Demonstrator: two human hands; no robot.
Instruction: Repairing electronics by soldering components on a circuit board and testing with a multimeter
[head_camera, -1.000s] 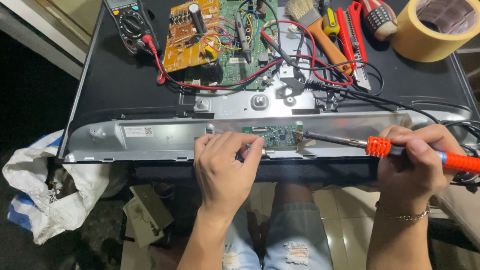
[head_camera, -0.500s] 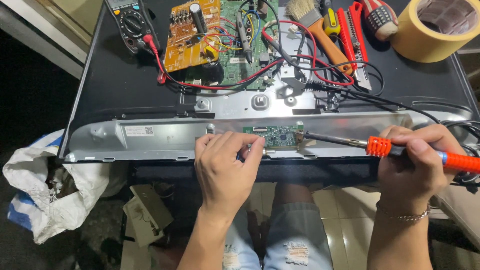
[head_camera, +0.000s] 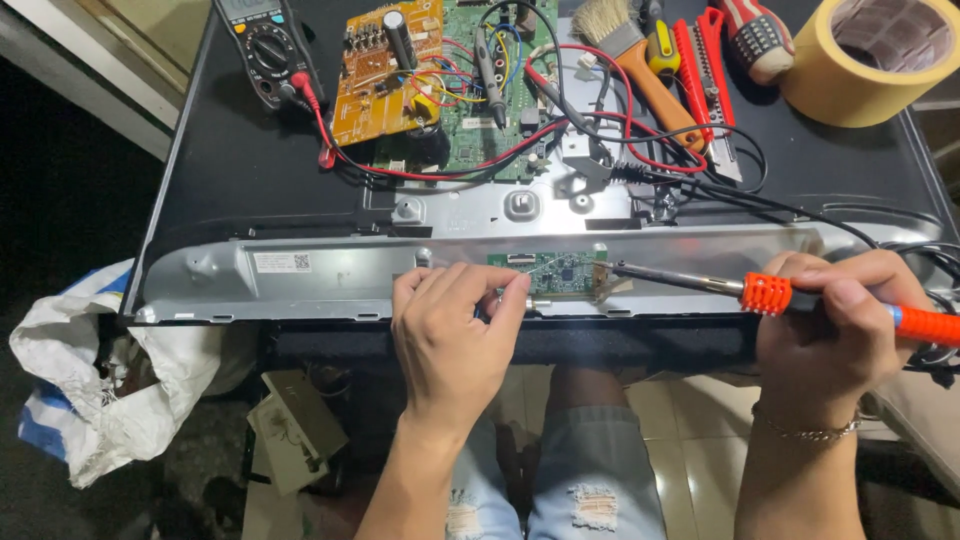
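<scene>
Solder work occupies both our hands at the near edge of the bench. Our right hand (head_camera: 835, 330) is closed around the soldering iron (head_camera: 800, 297), fingers on the orange grip, its thin metal tip reaching left to the right end of the small green board (head_camera: 553, 272). That board sits in the long grey metal strip (head_camera: 330, 275) running left to right along the near side of the black panel (head_camera: 240, 165).

Our left hand (head_camera: 450, 335) is curled, fingertips pinched together at the board's left end; whether they hold anything we cannot tell.

We judge the iron light and stiff, best held at the orange grip, well back from the hot bare shaft. The little board looks thin and fragile, safest steadied at its edges.

Farther off lie an orange circuit board (head_camera: 375, 75), a larger green one (head_camera: 490, 90), a multimeter (head_camera: 262, 45), a brush (head_camera: 630, 50) and a roll of yellow tape (head_camera: 870, 60) at far right. Red wires (head_camera: 420, 175) and black ones loop close behind the strip, near the iron's path. A crumpled white bag (head_camera: 90, 400) hangs near left.
</scene>
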